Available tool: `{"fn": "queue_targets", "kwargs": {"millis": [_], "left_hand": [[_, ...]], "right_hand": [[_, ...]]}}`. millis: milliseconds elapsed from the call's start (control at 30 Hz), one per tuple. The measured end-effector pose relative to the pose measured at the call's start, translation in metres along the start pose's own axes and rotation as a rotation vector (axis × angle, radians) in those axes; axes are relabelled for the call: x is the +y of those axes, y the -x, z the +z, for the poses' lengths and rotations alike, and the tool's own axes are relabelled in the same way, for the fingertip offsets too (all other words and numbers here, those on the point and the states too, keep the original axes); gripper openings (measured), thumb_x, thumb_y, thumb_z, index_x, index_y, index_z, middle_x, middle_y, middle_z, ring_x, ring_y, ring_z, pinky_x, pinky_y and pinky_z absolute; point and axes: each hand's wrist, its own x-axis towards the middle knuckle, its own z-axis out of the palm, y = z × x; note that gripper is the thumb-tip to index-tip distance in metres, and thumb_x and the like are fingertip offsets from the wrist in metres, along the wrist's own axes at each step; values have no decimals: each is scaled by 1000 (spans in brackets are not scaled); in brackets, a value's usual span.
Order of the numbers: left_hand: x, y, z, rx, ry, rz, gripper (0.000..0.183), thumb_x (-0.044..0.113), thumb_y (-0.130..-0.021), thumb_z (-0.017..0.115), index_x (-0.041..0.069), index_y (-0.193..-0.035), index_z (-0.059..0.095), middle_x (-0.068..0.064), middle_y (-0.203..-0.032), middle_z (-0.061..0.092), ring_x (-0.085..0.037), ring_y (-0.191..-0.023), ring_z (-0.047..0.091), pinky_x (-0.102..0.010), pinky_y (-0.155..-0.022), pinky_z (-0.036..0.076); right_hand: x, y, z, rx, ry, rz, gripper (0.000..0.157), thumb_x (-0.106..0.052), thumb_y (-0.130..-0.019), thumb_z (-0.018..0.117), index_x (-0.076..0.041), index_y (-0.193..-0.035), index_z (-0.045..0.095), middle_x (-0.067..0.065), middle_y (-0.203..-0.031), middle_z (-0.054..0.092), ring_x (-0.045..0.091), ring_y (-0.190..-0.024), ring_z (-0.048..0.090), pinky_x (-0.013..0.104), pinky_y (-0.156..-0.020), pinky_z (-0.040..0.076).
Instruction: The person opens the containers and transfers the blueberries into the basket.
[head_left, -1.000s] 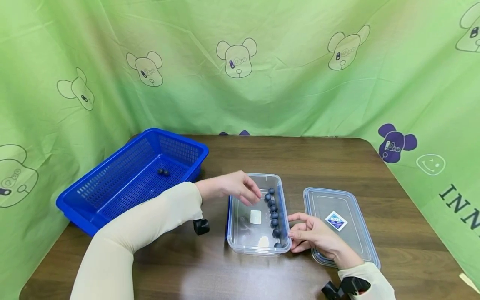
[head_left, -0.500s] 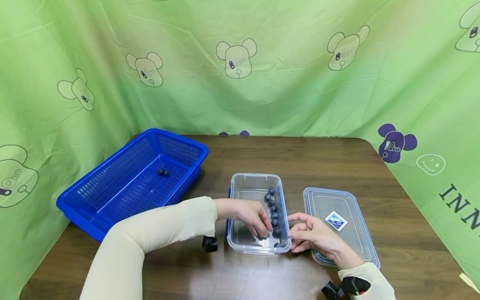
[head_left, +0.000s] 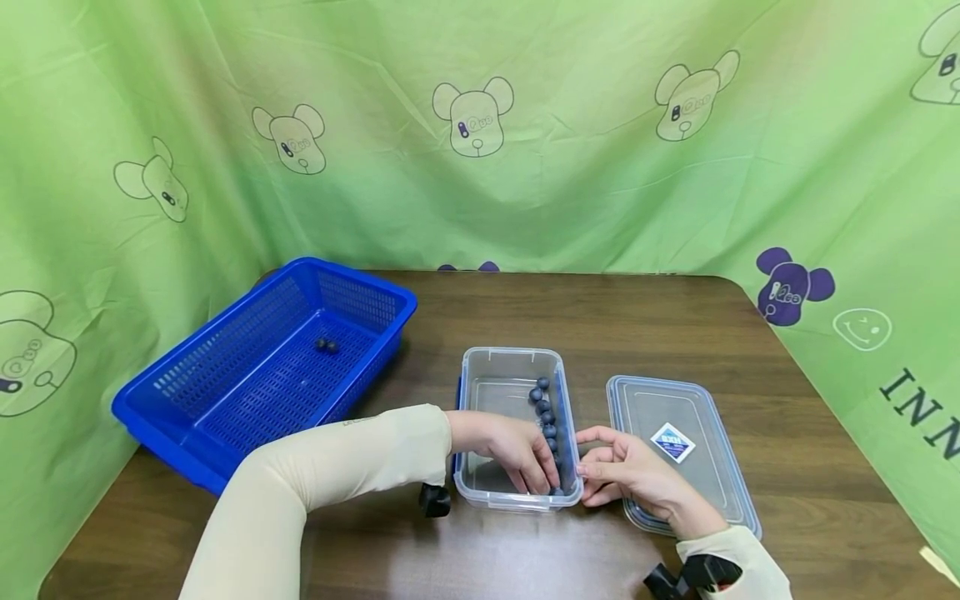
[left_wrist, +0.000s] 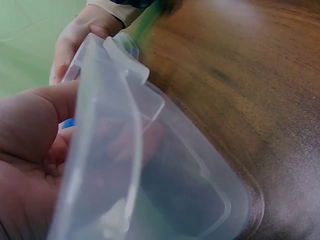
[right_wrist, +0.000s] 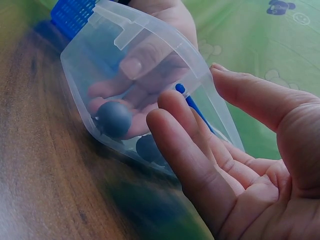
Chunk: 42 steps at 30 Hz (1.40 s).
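Note:
My left hand (head_left: 517, 454) reaches down inside a clear plastic box (head_left: 487, 375), its fingertips low in the near right corner. A row of blueberries (head_left: 546, 408) runs along the box's right wall. Through that wall, the right wrist view shows left fingers just behind one blueberry (right_wrist: 114, 119); whether they pinch another is hidden. My right hand (head_left: 626, 471) stays outside, against the right wall near the same corner, fingers loosely bent and holding nothing. Seen from the left wrist, the near wall (left_wrist: 170, 175) stands in front of the left palm (left_wrist: 25, 150).
At the left stands a blue basket (head_left: 202, 367) with a few blueberries (head_left: 326, 344) on its floor. A clear lid (head_left: 705, 450) bearing a diamond label lies right of the box, partly under the right forearm. A green printed curtain (head_left: 570, 192) borders the wooden table (head_left: 465, 308).
My left hand has moved from above the box's middle down and nearer, into the near right corner. The right hand, box, lid and basket stay where they were.

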Motion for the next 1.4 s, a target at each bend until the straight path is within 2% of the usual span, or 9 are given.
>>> {"fn": "queue_targets", "kwargs": {"millis": [133,400,867,1033,1233,1400], "left_hand": [[1,-2,1,5,-20,-10,20,-11,-91,62,-15,-110,66,-5,-80,65,-12,-69,61,-26,-69,61],[-2,-6,8,35,-68,16,5,-12,-89,64,-10,-93,67,-4,-70,62,-12,-61,59,-18,-53,54],[-5,-6,11,78,-142,62,3,-11,-89,65,-11,-91,67,-2,-67,61,-10,-58,57,-19,-53,55],[-5,-4,5,69,-85,78,3,-12,-91,64,-14,-92,65,-8,-69,64,-12,-58,60,-22,-57,58],[2,5,-10,113,-22,124,6,-11,-92,63,-15,-96,64,-29,-87,69,-13,-64,63,-28,-67,61],[9,16,-19,137,-26,156,9,-10,-93,62,-15,-100,63,-32,-94,68,-17,-70,65,-29,-72,61]], "right_hand": [[0,0,-1,-2,3,0,28,6,-96,57,-6,-120,50,5,-88,72,16,-75,71,32,-68,62],[0,0,-1,-11,6,7,27,6,-97,57,-6,-120,50,4,-89,72,16,-76,71,32,-69,62],[-1,0,0,5,13,20,27,5,-96,58,-7,-119,50,5,-88,72,16,-75,71,32,-69,62],[0,-1,1,2,7,21,27,5,-97,58,-7,-119,50,5,-88,72,16,-75,72,32,-69,62],[1,-1,1,1,11,23,27,5,-97,58,-6,-120,49,4,-88,72,17,-75,72,32,-69,62],[1,0,0,2,13,26,28,5,-96,58,-5,-120,47,4,-88,72,17,-75,71,32,-69,62]]}}
